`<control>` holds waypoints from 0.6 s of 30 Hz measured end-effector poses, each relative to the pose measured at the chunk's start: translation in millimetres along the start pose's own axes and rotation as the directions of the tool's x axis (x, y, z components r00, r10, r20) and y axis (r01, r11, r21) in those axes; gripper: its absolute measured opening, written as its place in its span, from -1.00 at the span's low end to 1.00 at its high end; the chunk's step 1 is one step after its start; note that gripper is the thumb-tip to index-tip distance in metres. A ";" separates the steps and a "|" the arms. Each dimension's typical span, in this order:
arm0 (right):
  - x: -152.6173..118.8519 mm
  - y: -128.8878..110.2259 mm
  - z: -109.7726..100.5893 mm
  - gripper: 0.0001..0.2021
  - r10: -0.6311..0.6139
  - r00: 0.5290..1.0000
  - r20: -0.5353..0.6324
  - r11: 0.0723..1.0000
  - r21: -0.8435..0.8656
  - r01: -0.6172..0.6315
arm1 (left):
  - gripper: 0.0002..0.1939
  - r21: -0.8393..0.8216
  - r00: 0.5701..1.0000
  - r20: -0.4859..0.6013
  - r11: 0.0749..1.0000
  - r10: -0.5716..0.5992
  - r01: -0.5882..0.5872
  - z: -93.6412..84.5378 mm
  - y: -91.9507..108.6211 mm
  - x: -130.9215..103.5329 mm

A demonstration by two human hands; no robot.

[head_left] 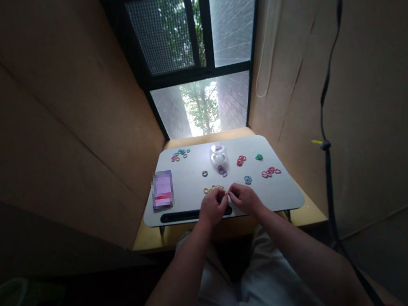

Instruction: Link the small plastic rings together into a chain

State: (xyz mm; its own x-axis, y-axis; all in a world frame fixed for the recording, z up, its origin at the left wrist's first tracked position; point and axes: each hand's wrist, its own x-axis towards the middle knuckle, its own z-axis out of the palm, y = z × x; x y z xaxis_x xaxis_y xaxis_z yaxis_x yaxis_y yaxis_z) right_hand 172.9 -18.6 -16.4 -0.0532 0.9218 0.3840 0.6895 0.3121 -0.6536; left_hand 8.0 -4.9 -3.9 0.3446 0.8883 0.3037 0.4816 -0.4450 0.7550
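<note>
My left hand (214, 206) and my right hand (244, 198) meet at the front middle of the white lap table (188, 181). Fingers of both are pinched close together around a tiny pale yellowish piece (226, 193), too small to make out fully. Just behind my left hand lies a row of yellow rings (213, 188). Blue rings (248, 180) rest behind my right hand. Purple rings (222, 171) and a dark ring (205, 173) are farther back, in front of a clear round container (219, 156).
Red rings (241, 160), pink-red rings (271, 172) and green rings (259, 156) lie at the right. Mixed rings (180, 154) sit at the back left, above a blurred purple phone-shaped item (163, 189). A black slot (180, 216) runs along the front edge. A dark cord (328, 183) hangs at right.
</note>
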 end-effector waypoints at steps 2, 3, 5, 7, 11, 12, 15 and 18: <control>0.0 -0.4 0.0 -0.88 0.001 1.000 -0.003 1.000 -0.005 -0.001 | -0.91 -0.030 1.000 -0.013 1.000 0.001 -0.001 2.0 -2.3 0.6; -0.1 -0.6 0.1 -0.87 0.001 1.000 -0.006 1.000 -0.006 -0.001 | -0.91 -0.038 1.000 -0.023 0.999 -0.003 0.003 3.3 -3.5 0.9; -0.2 -0.8 0.2 -0.87 0.000 1.000 -0.014 1.000 -0.003 0.000 | -0.91 -0.034 0.999 -0.041 0.999 -0.020 0.019 5.5 -5.4 1.3; -0.6 -0.8 0.1 -0.88 -0.003 1.000 -0.019 1.000 0.002 0.003 | -0.92 -0.014 0.998 -0.046 0.999 -0.037 0.037 6.6 -5.9 1.5; -1.3 -0.7 -0.9 -0.90 -0.028 1.000 -0.007 1.000 0.015 0.028 | -0.92 0.035 0.998 -0.039 0.998 -0.049 0.051 5.2 -3.7 1.1; -1.5 -0.5 -1.2 -0.89 -0.035 0.999 -0.003 0.999 0.019 0.035 | -0.92 0.042 0.998 -0.039 0.998 -0.050 0.052 4.7 -3.1 1.0; -1.8 -0.1 -1.8 -0.89 -0.049 0.999 0.005 0.998 0.028 0.048 | -0.92 0.047 0.998 -0.043 0.998 -0.049 0.051 3.7 -2.2 0.5; -2.0 -0.6 -1.9 -0.90 -0.045 0.999 0.011 0.999 0.031 0.044 | -0.91 0.052 0.998 -0.047 0.997 -0.050 0.053 4.0 -2.8 0.3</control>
State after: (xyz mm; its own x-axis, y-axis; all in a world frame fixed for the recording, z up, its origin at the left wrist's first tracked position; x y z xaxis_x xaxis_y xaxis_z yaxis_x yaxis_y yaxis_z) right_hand 174.0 -21.1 -15.5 -0.0922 0.9094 0.4055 0.6638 0.3597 -0.6558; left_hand 10.1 -3.9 -8.3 0.2820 0.9138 0.2923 0.5400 -0.4030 0.7389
